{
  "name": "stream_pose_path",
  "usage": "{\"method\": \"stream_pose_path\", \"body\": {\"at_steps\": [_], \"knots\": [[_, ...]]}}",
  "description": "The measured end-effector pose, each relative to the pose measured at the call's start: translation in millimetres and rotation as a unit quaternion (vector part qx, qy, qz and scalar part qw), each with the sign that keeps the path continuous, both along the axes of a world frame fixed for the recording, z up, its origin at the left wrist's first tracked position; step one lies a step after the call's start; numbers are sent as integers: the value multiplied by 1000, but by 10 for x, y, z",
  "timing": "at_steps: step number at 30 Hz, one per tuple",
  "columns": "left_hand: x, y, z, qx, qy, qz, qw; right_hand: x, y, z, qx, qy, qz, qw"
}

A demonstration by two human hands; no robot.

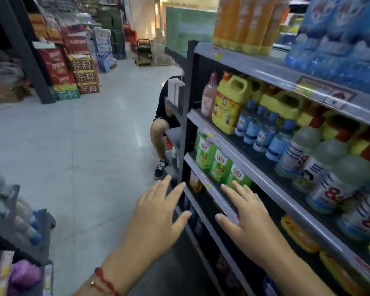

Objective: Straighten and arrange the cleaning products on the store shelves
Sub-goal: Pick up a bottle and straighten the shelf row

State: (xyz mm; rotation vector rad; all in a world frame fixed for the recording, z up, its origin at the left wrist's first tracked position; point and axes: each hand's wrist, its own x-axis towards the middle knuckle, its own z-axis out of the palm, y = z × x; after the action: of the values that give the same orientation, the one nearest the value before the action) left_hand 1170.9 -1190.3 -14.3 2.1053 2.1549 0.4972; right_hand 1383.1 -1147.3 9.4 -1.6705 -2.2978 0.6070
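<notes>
Both of my hands reach out with fingers spread toward the left end of a grey shelf unit point(203, 122). My left hand point(158, 212) hovers in the aisle by the unit's corner post and holds nothing. My right hand point(247, 216) is in front of a lower shelf edge, its fingertips near the green detergent packs point(220, 165); whether it touches is unclear. Above stand a yellow jug point(230, 103), small blue-capped bottles point(263, 133), white bottles with red print point(329, 189) and orange bottles point(248, 22) on top.
A person crouches behind the unit's end point(166, 124), one shoe on the floor. Stacked red and green cartons point(71, 69) line the far side of the grey tiled aisle. A trolley point(144, 52) stands far back. Another shelf with goods point(19, 221) is at my left.
</notes>
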Motion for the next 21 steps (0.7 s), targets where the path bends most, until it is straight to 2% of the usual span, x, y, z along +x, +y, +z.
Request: {"method": "stream_pose_path", "body": {"at_steps": [8,16,21], "knots": [[-666,1656,144,22,28,-109,993,-628,1011,-12,18,2,-81,997],[-954,3074,211,26,20,-174,984,-1077,2265,-107,-15,98,-160,982],[-1186,3887,291,41,3,-196,980,-1420,3028,2,5,75,-168,983]]}}
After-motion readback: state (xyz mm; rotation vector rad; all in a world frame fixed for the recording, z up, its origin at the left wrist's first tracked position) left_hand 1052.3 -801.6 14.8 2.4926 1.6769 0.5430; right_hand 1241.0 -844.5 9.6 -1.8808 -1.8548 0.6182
